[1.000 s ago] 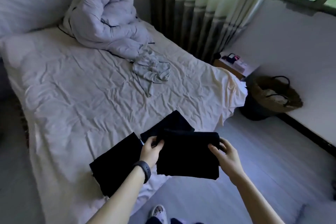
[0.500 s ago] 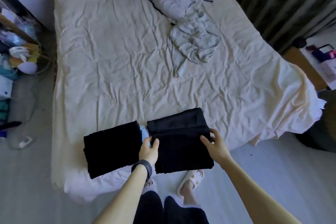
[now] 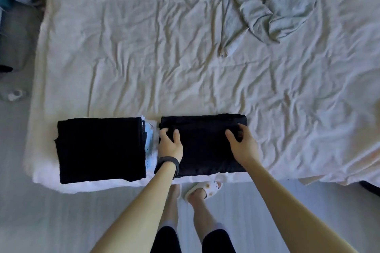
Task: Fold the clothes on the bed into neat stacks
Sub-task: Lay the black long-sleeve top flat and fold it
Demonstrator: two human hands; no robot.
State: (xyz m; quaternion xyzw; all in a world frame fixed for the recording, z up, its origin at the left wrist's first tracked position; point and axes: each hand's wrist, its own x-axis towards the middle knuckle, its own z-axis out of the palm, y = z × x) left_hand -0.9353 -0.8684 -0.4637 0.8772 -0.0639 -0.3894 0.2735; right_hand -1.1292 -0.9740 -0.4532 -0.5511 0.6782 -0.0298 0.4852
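Curling round the side edges of the folded black garment point(image 3: 203, 150), the fingers point(image 3: 164, 132) of both hands pinch it, thumbs on top: I have the left hand point(image 3: 170, 144) at its left edge and the right hand point(image 3: 243, 147) at its right. It lies flat at the near edge of the bed point(image 3: 133, 57), just beside a black-topped stack point(image 3: 98, 150) on its left. A crumpled grey garment point(image 3: 271, 8) sits well apart, far right
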